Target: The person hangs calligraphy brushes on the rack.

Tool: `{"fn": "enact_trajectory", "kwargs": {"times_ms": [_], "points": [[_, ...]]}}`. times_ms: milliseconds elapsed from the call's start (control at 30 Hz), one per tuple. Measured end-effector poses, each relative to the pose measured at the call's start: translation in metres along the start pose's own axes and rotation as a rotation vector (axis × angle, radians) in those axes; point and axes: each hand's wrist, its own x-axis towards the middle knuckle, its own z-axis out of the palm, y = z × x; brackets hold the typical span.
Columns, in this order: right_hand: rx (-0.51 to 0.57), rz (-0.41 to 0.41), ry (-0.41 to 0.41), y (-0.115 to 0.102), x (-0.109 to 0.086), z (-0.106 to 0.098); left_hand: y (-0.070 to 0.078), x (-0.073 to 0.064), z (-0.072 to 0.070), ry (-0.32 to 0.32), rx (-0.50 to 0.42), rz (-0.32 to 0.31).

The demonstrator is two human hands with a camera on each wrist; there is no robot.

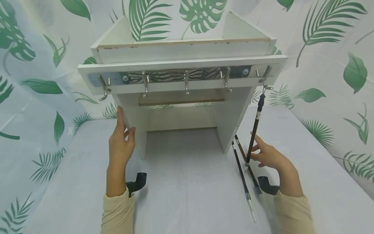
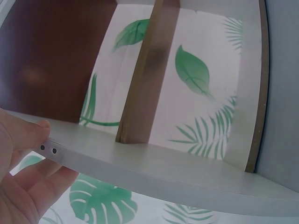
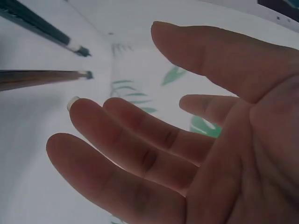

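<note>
A white wooden shelf [image 1: 230, 120] with a row of metal hooks on its front rail stands on the table. My left hand [image 1: 120, 148] grips the shelf's left side panel [image 2: 154, 170], thumb on the inner face and fingers on the outer. From the rightmost hook [image 1: 266, 77] a dark calligraphy brush [image 1: 255, 128] hangs by its loop, tip down. Beside it is my right hand [image 1: 271, 157], fingers loosely spread; the right wrist view shows nothing in its palm. A black brush [image 1: 241, 175] and a brown brush [image 1: 242, 149] lie below on the table.
Other hooks, such as the middle hook [image 1: 186, 81], hold nothing. Both brushes on the table point toward me, with clear caps at the near ends. Leaf-patterned cloth [image 1: 344, 130] hangs around the white table [image 1: 187, 195].
</note>
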Motion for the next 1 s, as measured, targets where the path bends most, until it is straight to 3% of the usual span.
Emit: {"fn": "enact_trajectory", "kwargs": {"times_ms": [567, 1000], "points": [[0.04, 0.101, -0.112, 0.009, 0.017, 0.016, 0.0, 0.0, 0.0, -0.015, 0.02, -0.015], [-0.017, 0.061, -0.029, 0.016, 0.027, 0.027, 0.0, 0.0, 0.0, -0.008, 0.017, -0.005]]}}
